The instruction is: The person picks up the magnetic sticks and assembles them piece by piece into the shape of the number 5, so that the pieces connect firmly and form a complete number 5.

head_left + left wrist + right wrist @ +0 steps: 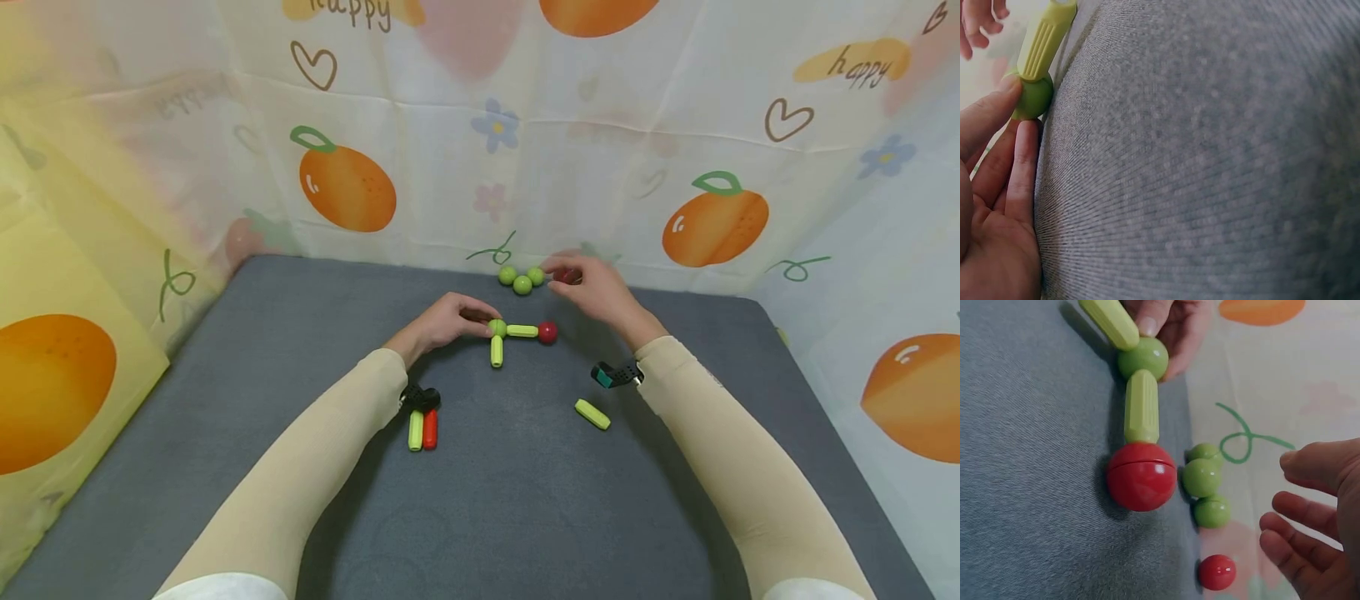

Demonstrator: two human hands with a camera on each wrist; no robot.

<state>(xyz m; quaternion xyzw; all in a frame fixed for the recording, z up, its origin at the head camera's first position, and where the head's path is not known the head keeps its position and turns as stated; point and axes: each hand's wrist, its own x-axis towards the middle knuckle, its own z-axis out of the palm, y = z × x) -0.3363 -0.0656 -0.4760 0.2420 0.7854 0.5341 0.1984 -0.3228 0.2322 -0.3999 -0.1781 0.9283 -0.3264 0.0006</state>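
My left hand pinches a green ball between thumb and fingers, low over the grey table surface. Two yellow-green rods are joined to this ball. One rod points right and ends in a red ball; the other rod points toward me. At the back of the table, my right hand hovers by a loose red ball, which it partly covers in the head view. In the right wrist view its fingers are spread and hold nothing. Several green balls lie just left of it.
A single yellow-green rod lies below the right wrist. Beside the left forearm, another yellow-green rod and a red rod lie side by side. A printed cloth hangs along the table's back edge.
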